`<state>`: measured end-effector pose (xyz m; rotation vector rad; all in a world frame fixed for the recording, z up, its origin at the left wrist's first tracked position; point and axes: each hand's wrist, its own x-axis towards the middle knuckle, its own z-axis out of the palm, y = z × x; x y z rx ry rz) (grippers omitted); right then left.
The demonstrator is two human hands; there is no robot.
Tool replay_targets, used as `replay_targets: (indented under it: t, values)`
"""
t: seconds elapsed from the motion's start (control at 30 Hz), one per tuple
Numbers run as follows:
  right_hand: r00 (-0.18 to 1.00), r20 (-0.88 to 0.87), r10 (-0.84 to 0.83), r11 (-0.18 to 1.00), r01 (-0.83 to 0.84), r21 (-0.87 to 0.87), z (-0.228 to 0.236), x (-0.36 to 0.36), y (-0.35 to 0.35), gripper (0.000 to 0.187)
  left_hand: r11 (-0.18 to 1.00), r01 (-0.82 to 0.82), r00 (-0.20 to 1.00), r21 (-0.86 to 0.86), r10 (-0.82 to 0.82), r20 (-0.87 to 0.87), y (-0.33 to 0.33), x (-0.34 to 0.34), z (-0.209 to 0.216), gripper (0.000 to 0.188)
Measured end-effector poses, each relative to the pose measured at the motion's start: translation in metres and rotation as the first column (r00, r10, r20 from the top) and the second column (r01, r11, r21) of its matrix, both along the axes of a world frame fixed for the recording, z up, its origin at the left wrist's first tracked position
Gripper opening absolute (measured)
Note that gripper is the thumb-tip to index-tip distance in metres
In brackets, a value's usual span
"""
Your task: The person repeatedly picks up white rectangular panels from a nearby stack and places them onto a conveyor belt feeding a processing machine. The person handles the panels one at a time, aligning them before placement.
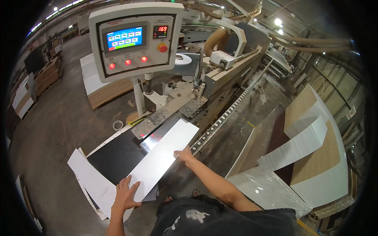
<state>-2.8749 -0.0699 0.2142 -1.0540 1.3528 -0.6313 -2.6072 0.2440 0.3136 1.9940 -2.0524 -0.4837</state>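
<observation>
While the white board (167, 157) is held slantwise at the machine's (216, 84) near end, its lower end is met by the left hand (126, 192), fingers spread apart — presumably for steadying. Its right edge is supported by the right hand (184, 154); whether those fingers are clamped cannot be told. White panels (88, 177) are placed left of the machine's near end, perhaps for easy reach.

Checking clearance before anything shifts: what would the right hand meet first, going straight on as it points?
The white board: the right hand is at its right edge. Depth beyond the board is unclear from this view.
</observation>
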Motion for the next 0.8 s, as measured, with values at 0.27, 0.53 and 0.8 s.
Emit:
replay_targets:
  t: [0.27, 0.53, 0.8]
  values:
    - [0.991, 0.052, 0.125, 0.991, -0.122, -0.049, -0.001, 0.009, -0.046, 0.096, 0.977, -0.148, 0.989, -0.152, 0.147, -0.016, -0.048, 0.021, -0.032, 0.086]
    - [0.742, -0.651, 0.158, 0.826, -0.46, -0.325, 0.037, 0.021, -0.047, 0.128, 0.774, -0.603, 0.797, -0.194, 0.571, -0.197, -0.031, -0.002, -0.062, 0.076]
    - [0.839, -0.536, 0.092, 0.646, -0.46, -0.609, -0.012, 0.0, -0.064, 0.129, 0.708, -0.699, 0.714, -0.105, 0.679, -0.174, -0.061, -0.04, -0.084, 0.069]
